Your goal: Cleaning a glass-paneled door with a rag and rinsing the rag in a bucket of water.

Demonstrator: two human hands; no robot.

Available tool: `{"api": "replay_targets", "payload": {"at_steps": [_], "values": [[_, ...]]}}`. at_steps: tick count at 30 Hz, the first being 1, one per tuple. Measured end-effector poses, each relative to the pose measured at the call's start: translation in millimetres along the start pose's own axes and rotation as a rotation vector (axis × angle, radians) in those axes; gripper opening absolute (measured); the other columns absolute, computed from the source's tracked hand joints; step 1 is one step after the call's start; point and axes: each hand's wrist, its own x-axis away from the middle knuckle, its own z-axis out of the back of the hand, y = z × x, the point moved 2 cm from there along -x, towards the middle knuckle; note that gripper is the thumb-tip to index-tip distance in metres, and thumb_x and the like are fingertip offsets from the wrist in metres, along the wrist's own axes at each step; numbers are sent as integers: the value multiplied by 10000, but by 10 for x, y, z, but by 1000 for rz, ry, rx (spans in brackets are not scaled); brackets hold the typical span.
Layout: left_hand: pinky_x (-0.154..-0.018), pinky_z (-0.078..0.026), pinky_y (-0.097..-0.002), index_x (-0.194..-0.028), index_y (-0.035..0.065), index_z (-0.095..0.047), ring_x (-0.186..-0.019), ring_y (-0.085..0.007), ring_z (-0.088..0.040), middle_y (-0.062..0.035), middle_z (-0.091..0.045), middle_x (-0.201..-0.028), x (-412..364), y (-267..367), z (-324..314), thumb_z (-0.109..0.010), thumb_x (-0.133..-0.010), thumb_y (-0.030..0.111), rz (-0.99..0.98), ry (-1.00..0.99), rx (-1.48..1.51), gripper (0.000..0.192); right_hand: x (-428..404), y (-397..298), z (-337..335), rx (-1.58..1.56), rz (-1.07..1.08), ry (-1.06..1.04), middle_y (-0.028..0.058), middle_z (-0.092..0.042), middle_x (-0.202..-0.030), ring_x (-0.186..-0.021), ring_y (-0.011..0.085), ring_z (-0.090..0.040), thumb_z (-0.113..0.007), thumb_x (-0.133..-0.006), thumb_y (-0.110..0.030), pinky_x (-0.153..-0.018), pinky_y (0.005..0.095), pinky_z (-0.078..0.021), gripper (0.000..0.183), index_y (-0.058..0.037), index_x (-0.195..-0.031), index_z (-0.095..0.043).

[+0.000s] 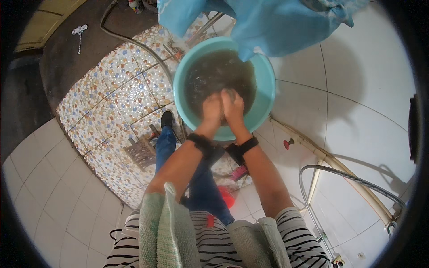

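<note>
A round turquoise plastic basin point(264, 114) stands before me, holding murky brown water point(214, 67). My left hand point(212, 108) and my right hand point(233, 105) are side by side at its near part, low over the water and partly blurred. A small dark, wet item point(231, 95) shows between the thumb and fingers of my right hand; its kind is unclear. Whether my left hand also grips it is hidden. Black straps circle both wrists.
Light-blue fabric point(278, 30) hangs over the basin's far rim. A hose point(147, 50) runs along the pebble-patterned floor point(124, 90) at left. A pink brush point(239, 172) and a red container point(226, 197) lie near my legs. Pipes with a red valve point(287, 144) and a metal shower hose point(348, 172) line the right wall.
</note>
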Motion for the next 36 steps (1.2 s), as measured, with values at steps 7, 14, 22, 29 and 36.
{"api": "replay_targets", "payload": {"at_steps": [7,14,22,29,36], "values": [[-704,-433,-361,-1037,-33,-536,-810,-261,-567,-146,-587,-927,-16,-96,-12,-457,-852,354,580,-55,1212,436,-67,55,266,-524,-217,-128,105,-599,-877,-802,200,-543,-591,-766,-354,-751,312,-415,452,54,-957,-570],[-764,-435,-312,-1016,3,-542,-909,-224,-537,-102,-539,-1056,-73,-340,-82,-599,-762,144,435,131,1030,296,-268,499,529,-337,-42,-66,19,-566,-810,-751,120,-510,-611,-762,-165,-688,256,-402,205,-1,-880,-576],[-750,-434,-320,-938,25,-564,-860,-240,-563,-132,-579,-973,-54,-654,-38,-559,-720,15,461,163,700,218,-366,945,675,-263,-3,105,29,-551,-782,-717,118,-487,-603,-773,-161,-671,255,-402,191,5,-859,-564],[-800,-412,-337,-916,17,-557,-909,-280,-547,-159,-581,-941,40,-710,-19,-556,-719,47,485,267,541,200,-184,388,754,-96,273,449,71,-524,-820,-711,155,-487,-549,-829,-168,-671,273,-411,210,17,-919,-505],[-775,-430,-349,-921,23,-557,-882,-306,-561,-160,-590,-919,115,-712,-110,-563,-714,64,520,297,603,211,-441,736,873,-22,285,441,111,-537,-842,-728,196,-513,-543,-807,-122,-687,299,-421,183,14,-923,-501]]}}
